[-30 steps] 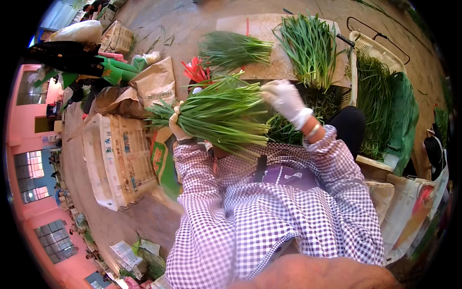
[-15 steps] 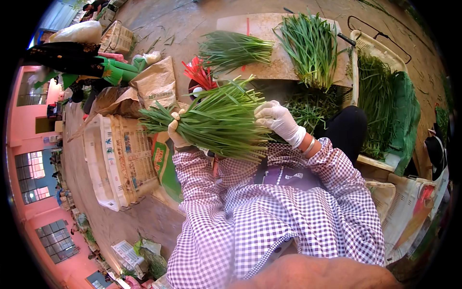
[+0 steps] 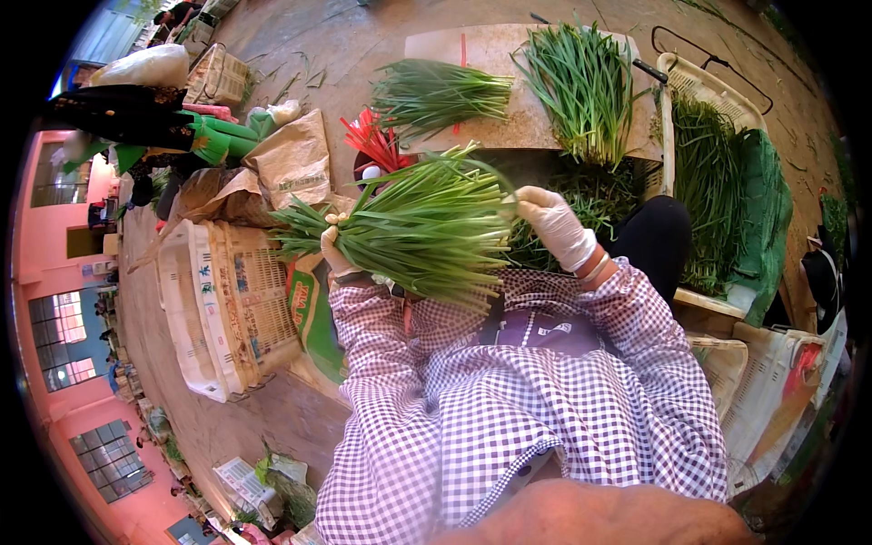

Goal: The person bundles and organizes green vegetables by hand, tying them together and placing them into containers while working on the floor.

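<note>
My left hand (image 3: 334,247), in a pale glove, is wrapped round the leafy end of a bunch of garlic chives (image 3: 427,227). The bunch lies sideways above my lap, its pale cut ends fanned out to the right. Just off those ends, my right hand (image 3: 556,227), gloved in white, has its fingers pinched together. A thin, blurred chive leaf curves from the bunch to its fingertips. Beyond, a board (image 3: 509,136) carries a smaller chive bunch (image 3: 445,94) on the left and a larger chive pile (image 3: 581,91) on the right.
Red ties (image 3: 374,141) stand behind the bunch. Loose greens (image 3: 581,204) lie below the board. At right is a crate (image 3: 672,127) of chives with green netting (image 3: 763,227); at left are stacked crates (image 3: 218,309) and a brown sack (image 3: 295,163).
My right hand has moved a little right, away from the cut ends, its fingers now pinched with a leaf trailing. The left hand keeps its hold, almost still.
</note>
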The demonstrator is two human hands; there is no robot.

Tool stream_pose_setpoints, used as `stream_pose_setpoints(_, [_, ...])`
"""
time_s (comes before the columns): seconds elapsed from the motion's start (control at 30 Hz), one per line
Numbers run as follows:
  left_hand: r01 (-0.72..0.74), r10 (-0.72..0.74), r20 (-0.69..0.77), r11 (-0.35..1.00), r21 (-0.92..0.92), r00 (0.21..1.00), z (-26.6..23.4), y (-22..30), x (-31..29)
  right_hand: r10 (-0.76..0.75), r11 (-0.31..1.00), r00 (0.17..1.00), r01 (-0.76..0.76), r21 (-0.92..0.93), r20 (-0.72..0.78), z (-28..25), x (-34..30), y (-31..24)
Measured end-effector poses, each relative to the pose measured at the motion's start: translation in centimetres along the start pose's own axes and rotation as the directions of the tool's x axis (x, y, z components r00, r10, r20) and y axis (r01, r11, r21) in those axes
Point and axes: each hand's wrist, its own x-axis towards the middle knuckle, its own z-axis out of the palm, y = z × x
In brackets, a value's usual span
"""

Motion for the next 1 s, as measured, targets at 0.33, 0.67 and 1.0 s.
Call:
stream_pose_setpoints(0.33, [0.036, -0.046, -0.103, 0.994, -0.099, 0.994, -2.4, -0.6, 0.4, -0.47, 0.05, 0.878, -0.077, -0.996, -0.091, -7.7, -0.1, -1.2])
stream_pose_setpoints(0.67, [-0.037, 0.037, -0.018, 0.999, -0.013, 0.999, 1.7, -1.6, 0.4, -0.233, 0.814, 0.97, 0.233, -0.532, 0.068, 1.0, 5.8, -0.2])
stream_pose_setpoints(1.0, [0.002, -0.002, -0.018, 0.999, -0.041, 1.0, 1.0, -2.7, 1.3, -0.104, 0.235, 0.962, -0.225, -0.946, -0.254, -9.8, 1.5, 0.7])
